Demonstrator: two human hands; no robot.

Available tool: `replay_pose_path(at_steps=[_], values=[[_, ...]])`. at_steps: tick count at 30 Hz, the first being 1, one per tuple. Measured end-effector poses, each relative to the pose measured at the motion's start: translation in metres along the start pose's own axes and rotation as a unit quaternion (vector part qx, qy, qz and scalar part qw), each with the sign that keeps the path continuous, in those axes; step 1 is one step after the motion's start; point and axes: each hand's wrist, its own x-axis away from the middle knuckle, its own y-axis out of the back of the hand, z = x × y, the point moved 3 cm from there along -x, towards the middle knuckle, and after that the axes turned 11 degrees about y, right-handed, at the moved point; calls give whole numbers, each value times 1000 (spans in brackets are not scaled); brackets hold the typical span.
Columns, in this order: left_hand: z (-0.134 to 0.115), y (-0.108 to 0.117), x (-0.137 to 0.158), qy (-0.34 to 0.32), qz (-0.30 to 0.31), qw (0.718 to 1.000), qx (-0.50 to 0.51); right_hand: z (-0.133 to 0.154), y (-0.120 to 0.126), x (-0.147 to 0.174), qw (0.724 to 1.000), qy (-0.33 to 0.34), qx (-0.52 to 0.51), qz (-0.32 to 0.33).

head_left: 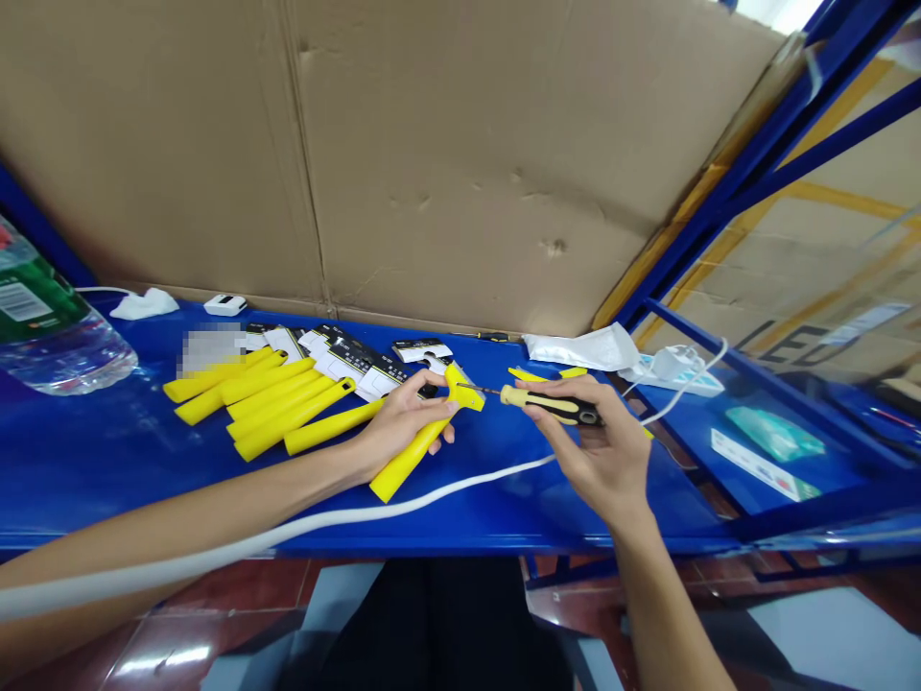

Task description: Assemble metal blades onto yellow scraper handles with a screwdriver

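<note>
My left hand (407,419) is closed around a yellow plastic handle with a flared head (409,464), its tube slanting down toward the table's front edge. In my right hand (601,451) is a screwdriver (551,403) with a cream and black grip, held level. Its thin shaft points left, and the tip reaches the flared head, where it seems to touch. Several yellow tubes (292,415) lie side by side on the blue table (496,509), left of my left hand. Black and white printed cards (352,360) lie behind them.
A white cable (460,488) crosses in front of my left forearm. A large plastic bottle (58,317) stands at left. A second screwdriver (493,337), a white packet (579,347) and a power strip (680,369) lie along the back. Cardboard (460,163) walls the rear; blue frame bars (755,182) rise at right.
</note>
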Motion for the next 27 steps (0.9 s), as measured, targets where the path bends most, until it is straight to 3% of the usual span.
replay_pose_path(at_steps=[3, 9, 15, 20, 23, 27], values=[[0, 1, -1, 3, 1, 1000, 8, -1, -1, -7, 999, 0, 50, -18], [-1, 7, -6, 0, -42, 997, 66, -12, -11, -30, 989, -34, -124, 73], [-2, 6, -7, 9, -52, 995, 88, -25, -15, -43, 997, -47, -22, 65], [-3, 4, -7, -2, -52, 994, 101, -26, -16, -53, 983, -37, -147, 101], [-3, 4, -7, -5, -51, 993, 109, -30, -17, -63, 984, -22, -123, 129], [-1, 6, -9, 5, -53, 994, 93, -42, -22, -78, 991, 13, -54, 120]])
